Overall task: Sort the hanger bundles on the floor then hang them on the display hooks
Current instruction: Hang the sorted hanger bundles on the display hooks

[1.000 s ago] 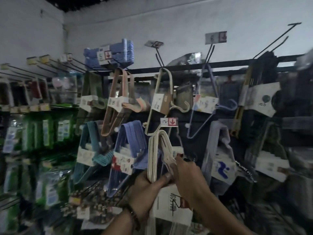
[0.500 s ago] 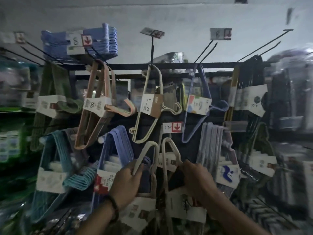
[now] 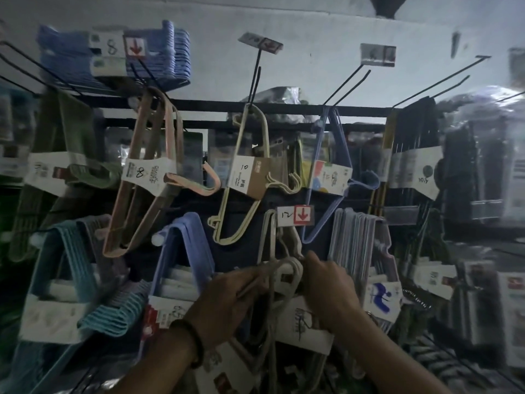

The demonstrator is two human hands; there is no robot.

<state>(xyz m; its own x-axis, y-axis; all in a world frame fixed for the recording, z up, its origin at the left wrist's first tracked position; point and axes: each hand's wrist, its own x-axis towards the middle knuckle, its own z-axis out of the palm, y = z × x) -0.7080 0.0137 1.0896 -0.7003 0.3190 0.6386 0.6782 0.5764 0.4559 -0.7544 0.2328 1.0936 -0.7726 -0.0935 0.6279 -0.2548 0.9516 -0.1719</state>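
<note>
Below the price tag, our left hand and right hand clasp two cream hanger bundles.

**Materials and finish, as I read them from the head view.**

- **6 o'clock:** the cream hanger bundle is smooth plastic with a dull sheen. It is banded by a white paper sleeve, which is matt.
- **8 o'clock:** the teal hangers look ribbed and matt.
- **12 o'clock:** the display hooks are thin black metal wire, smooth.
- **Centre:** a card sleeve is part white paper and part brown board, unglazed.
- **3 o'clock:** the clear film is glossy and crinkled.
- **Behind:** the wall is pale, matt and faintly rough.
</note>
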